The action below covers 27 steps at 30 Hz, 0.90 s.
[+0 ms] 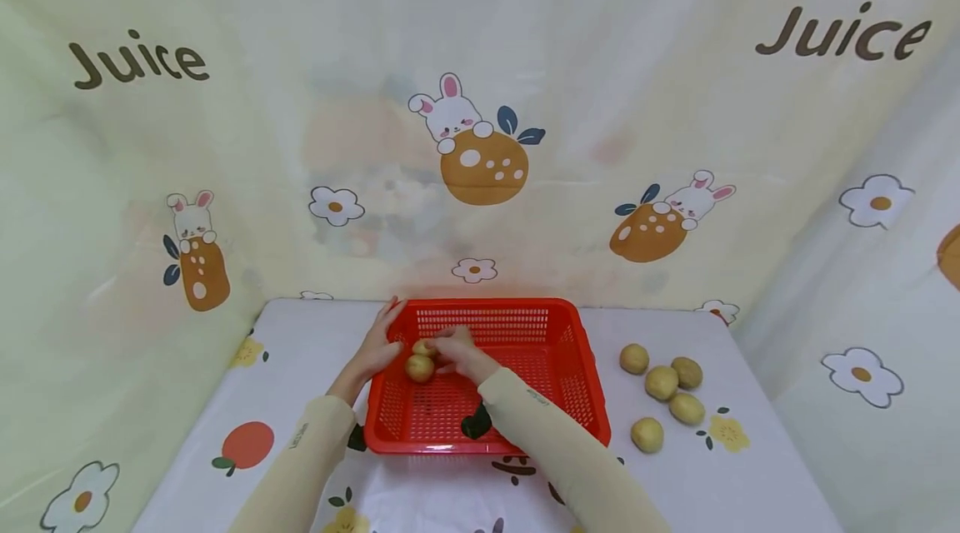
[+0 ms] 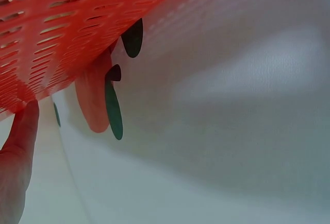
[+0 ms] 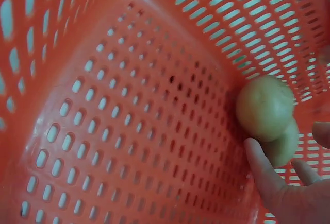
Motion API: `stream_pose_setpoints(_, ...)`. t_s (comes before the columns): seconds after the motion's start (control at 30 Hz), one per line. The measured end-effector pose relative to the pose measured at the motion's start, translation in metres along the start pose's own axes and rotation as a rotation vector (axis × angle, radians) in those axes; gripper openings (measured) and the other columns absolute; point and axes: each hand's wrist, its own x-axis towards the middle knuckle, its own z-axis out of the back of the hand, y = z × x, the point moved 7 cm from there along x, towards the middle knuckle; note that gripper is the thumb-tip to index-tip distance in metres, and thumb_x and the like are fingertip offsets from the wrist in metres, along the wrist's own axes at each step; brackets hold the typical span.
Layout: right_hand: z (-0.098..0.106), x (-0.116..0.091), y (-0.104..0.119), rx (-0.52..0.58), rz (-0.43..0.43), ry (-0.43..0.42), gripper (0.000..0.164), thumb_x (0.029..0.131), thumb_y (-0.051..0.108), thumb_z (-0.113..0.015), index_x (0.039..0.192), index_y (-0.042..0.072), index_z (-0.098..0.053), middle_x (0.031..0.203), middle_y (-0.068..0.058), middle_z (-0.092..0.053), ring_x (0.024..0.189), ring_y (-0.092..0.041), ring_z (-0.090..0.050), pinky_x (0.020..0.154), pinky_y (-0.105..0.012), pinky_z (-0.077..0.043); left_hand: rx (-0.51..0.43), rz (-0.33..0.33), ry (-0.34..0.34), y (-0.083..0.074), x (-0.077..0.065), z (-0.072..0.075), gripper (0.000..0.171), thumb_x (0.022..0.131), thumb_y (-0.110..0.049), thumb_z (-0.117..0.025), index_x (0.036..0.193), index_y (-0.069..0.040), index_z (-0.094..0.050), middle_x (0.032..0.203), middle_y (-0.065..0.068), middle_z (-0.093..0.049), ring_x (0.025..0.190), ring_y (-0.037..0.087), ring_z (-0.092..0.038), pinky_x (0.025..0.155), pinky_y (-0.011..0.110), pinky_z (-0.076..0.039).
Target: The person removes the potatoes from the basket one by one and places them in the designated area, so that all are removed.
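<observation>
A red perforated plastic basket (image 1: 525, 445) stands on the table. Two round, yellowish-brown potatoes lie together at its left end, the nearer potato (image 1: 419, 368) in front of the farther potato (image 1: 423, 347). My left hand (image 1: 377, 347) grips the basket's left rim, thumb over the edge; in the left wrist view one finger (image 2: 25, 136) lies against the outer wall. Inside the basket, my right hand (image 1: 462, 352) is right beside the potatoes. The right wrist view has its fingers spread apart, one fingertip (image 3: 252, 147) at the potatoes' edge, not wrapped around either.
Several loose potatoes (image 1: 662, 383) lie on the table to the right of the basket. A printed white cloth (image 1: 750, 466) covers the table. Hanging printed sheets (image 1: 262, 141) close off the back and both sides.
</observation>
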Motion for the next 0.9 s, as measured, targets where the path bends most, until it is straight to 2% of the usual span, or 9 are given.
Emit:
stream_pose_setpoints(0.13, -0.002, 0.004, 0.0, -0.055, 0.032, -0.039, 0.036, 0.089, 0.009, -0.068, 0.121, -0.006, -0.06, 0.095, -0.011, -0.065, 0.08, -0.022, -0.064, 0.08, -0.052, -0.056, -0.01, 0.005, 0.02, -0.002, 0.002, -0.002, 0.081, 0.078, 0.009, -0.047, 0.155, -0.006, -0.029, 0.163, 0.017, -0.008, 0.147, 0.041, -0.014, 0.111, 0.061, -0.025)
stream_pose_setpoints(0.3, -0.006, 0.004, 0.005, -0.079, 0.082, -0.096, 0.031, 0.087, 0.005, -0.068, 0.115, -0.007, -0.065, 0.1, -0.015, -0.066, 0.08, -0.023, -0.064, 0.075, -0.052, -0.056, -0.009, 0.009, 0.019, -0.002, 0.002, -0.001, 0.081, 0.078, 0.009, -0.047, 0.155, -0.006, -0.029, 0.164, 0.015, -0.008, 0.147, 0.042, -0.014, 0.11, 0.062, -0.025)
stream_pose_setpoints(0.43, -0.006, 0.002, 0.007, -0.101, 0.111, -0.139, 0.029, 0.082, 0.0, -0.07, 0.111, -0.008, -0.069, 0.096, -0.016, -0.067, 0.077, -0.022, -0.064, 0.071, -0.05, -0.058, -0.008, 0.016, 0.019, -0.002, 0.002, 0.0, 0.081, 0.078, 0.009, -0.047, 0.155, -0.007, -0.029, 0.164, 0.014, -0.008, 0.147, 0.041, -0.014, 0.11, 0.062, -0.026)
stream_pose_setpoints(0.6, -0.004, 0.006, 0.004, -0.112, 0.12, -0.138, 0.031, 0.078, -0.003, -0.072, 0.109, -0.005, -0.071, 0.092, -0.015, -0.069, 0.071, -0.021, -0.066, 0.07, -0.049, -0.058, -0.025, 0.014, 0.014, -0.002, 0.002, 0.001, 0.082, 0.078, 0.009, -0.048, 0.156, -0.009, -0.029, 0.164, 0.014, -0.008, 0.146, 0.042, -0.016, 0.109, 0.061, -0.029)
stream_pose_setpoints(0.7, -0.003, 0.009, -0.001, -0.089, 0.097, -0.115, 0.031, 0.079, -0.002, -0.073, 0.11, -0.004, -0.072, 0.091, -0.015, -0.07, 0.068, -0.02, -0.066, 0.074, -0.05, -0.057, -0.046, 0.02, 0.02, -0.013, -0.003, 0.004, 0.081, 0.077, 0.01, -0.048, 0.155, -0.007, -0.03, 0.164, 0.017, -0.009, 0.146, 0.044, -0.016, 0.108, 0.062, -0.03)
stream_pose_setpoints(0.83, -0.002, 0.013, -0.005, -0.084, 0.073, -0.118, 0.03, 0.079, 0.0, -0.075, 0.109, -0.003, -0.072, 0.092, -0.014, -0.069, 0.068, -0.02, -0.066, 0.074, -0.05, -0.057, -0.077, 0.033, 0.04, -0.035, -0.014, 0.008, 0.08, 0.078, 0.012, -0.048, 0.154, -0.002, -0.03, 0.163, 0.021, -0.009, 0.145, 0.047, -0.016, 0.108, 0.063, -0.03)
stream_pose_setpoints(0.9, -0.001, 0.014, -0.006, -0.095, 0.063, -0.133, 0.031, 0.078, 0.0, -0.076, 0.108, -0.002, -0.072, 0.091, -0.014, -0.068, 0.068, -0.021, -0.067, 0.072, -0.049, -0.058, -0.07, 0.026, 0.045, -0.035, -0.015, 0.008, 0.08, 0.078, 0.012, -0.048, 0.154, -0.002, -0.029, 0.163, 0.021, -0.008, 0.145, 0.046, -0.016, 0.108, 0.062, -0.03)
